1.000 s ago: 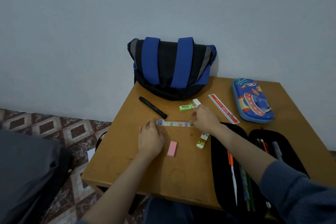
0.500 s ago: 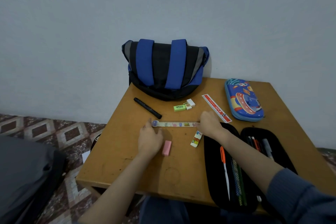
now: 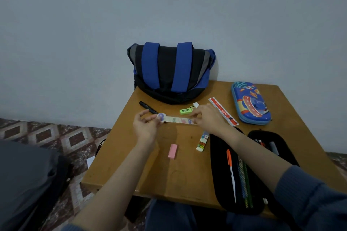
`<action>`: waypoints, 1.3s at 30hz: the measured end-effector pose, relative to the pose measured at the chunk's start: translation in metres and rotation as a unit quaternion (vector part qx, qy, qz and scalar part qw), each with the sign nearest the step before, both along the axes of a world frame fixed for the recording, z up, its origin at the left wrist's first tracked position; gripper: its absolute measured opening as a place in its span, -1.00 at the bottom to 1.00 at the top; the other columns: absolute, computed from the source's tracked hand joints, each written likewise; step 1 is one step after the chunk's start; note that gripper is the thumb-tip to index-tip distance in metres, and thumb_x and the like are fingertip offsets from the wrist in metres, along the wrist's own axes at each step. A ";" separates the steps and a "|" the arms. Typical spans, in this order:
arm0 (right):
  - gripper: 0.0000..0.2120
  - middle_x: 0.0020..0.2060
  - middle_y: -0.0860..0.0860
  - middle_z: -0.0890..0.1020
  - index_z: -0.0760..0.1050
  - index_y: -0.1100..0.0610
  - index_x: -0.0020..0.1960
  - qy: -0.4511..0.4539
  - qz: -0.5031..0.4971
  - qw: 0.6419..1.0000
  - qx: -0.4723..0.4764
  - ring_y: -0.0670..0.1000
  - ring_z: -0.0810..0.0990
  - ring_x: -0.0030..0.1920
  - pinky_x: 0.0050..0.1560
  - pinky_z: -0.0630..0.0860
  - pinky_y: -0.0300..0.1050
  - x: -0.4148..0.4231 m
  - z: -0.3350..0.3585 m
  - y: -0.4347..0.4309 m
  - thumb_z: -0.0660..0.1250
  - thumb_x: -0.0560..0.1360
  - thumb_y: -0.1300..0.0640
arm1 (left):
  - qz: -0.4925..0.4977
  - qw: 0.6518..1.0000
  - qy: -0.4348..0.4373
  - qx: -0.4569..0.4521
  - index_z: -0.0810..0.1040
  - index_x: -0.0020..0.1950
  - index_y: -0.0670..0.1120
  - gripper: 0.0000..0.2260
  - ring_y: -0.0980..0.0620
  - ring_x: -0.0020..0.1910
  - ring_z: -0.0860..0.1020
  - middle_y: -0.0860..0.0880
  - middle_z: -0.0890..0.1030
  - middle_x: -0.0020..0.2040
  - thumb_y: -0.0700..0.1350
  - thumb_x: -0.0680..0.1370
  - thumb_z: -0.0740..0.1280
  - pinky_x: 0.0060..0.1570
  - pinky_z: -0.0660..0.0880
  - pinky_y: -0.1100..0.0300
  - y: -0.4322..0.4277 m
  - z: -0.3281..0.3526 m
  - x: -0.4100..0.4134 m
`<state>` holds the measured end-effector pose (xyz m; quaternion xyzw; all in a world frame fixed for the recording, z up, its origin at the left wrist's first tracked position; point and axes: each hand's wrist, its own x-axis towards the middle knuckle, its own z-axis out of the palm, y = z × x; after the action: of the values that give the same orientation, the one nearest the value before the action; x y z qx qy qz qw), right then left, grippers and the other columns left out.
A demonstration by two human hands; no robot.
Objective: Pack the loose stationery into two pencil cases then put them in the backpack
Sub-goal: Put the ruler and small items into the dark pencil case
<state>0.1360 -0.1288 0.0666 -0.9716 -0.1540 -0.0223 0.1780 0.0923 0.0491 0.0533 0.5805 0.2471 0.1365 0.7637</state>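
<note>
1. The wooden table [image 3: 116,172] is the landmark; left of it and below lies a patterned tile floor [image 3: 62,137].
2. A black marker [image 3: 148,107] lies near the table's far left corner, just in front of the backpack [image 3: 171,72], which stands against the wall at the table's back edge.
3. The left hand [image 3: 145,127] is over the table's middle left, thumb and fingers pinched narrow on the round end of the patterned ruler [image 3: 177,119].
4. That ruler runs level across the table's centre, held between both hands; I cannot tell if it is touching the wood.
5. A pink eraser [image 3: 172,151] lies on the table nearer the front edge, below the ruler.
6. A green eraser [image 3: 185,111] and a small white eraser [image 3: 195,105] sit just beyond the ruler, towards the backpack.
7. The right hand [image 3: 208,119] grips the ruler's other end, fingers closed on it.
8. A printed white eraser [image 3: 202,141] lies beside the open black pencil case [image 3: 221,174] at the table's front right, with pens inside.
9. A red ruler [image 3: 223,111] lies tilted right of centre.
10. A closed blue cartoon pencil case [image 3: 250,102] rests at the table's far right.
</note>
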 end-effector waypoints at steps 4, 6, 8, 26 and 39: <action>-0.91 -0.17 0.02 0.64 0.64 0.18 -0.08 0.047 0.015 0.993 0.110 -0.15 0.50 -0.23 -0.27 0.37 -0.36 -0.002 0.025 -0.005 0.37 0.47 0.22 | -0.012 0.999 -0.040 0.019 0.42 0.15 -0.15 -0.69 0.01 -0.10 0.62 -0.06 0.61 -0.17 -0.33 0.46 0.39 -0.13 0.57 0.24 0.001 0.018 0.002; -0.93 -0.24 0.01 0.60 0.63 0.21 -0.14 0.047 0.008 0.989 0.139 -0.16 0.48 -0.28 -0.28 0.37 -0.37 -0.005 0.035 -0.011 0.36 0.46 0.27 | -0.025 0.997 -0.054 0.057 0.43 0.13 -0.15 -0.70 0.01 -0.08 0.61 -0.04 0.60 -0.15 -0.28 0.46 0.41 -0.04 0.56 0.20 -0.002 0.024 0.002; -0.90 -0.31 -0.02 0.55 0.60 0.23 -0.17 0.026 -0.013 0.987 0.158 -0.17 0.46 -0.33 -0.34 0.37 -0.42 -0.012 0.043 -0.020 0.31 0.47 0.32 | -0.039 0.993 -0.053 0.102 0.45 0.11 -0.11 -0.74 0.00 -0.02 0.59 -0.01 0.59 -0.10 -0.21 0.48 0.41 0.06 0.54 0.15 -0.009 0.028 0.001; -0.83 -0.38 0.14 0.56 0.48 0.30 -0.28 0.166 -0.249 0.840 0.452 -0.15 0.45 -0.64 -0.60 0.41 -0.31 -0.086 0.009 -0.110 0.30 0.49 0.33 | -0.327 0.671 0.055 0.663 0.54 0.10 -0.07 -0.68 -0.06 0.19 0.44 -0.07 0.49 0.15 0.11 0.47 0.35 0.18 0.35 0.06 -0.130 -0.023 -0.072; -0.90 -0.36 0.15 0.62 0.60 0.36 -0.21 0.170 -0.302 0.867 0.357 -0.06 0.39 -0.58 -0.63 0.30 -0.32 -0.096 0.007 -0.092 0.31 0.42 0.38 | -0.392 0.818 0.107 0.407 0.63 -0.09 -0.13 -0.90 0.07 -0.09 0.51 -0.03 0.58 -0.08 -0.12 0.52 0.36 -0.17 0.47 0.27 -0.113 -0.008 -0.060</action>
<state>0.0402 -0.2208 0.0732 -0.8295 0.1981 0.0374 0.5209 0.0325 -0.0643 0.0452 0.8972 0.0008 -0.1498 0.4154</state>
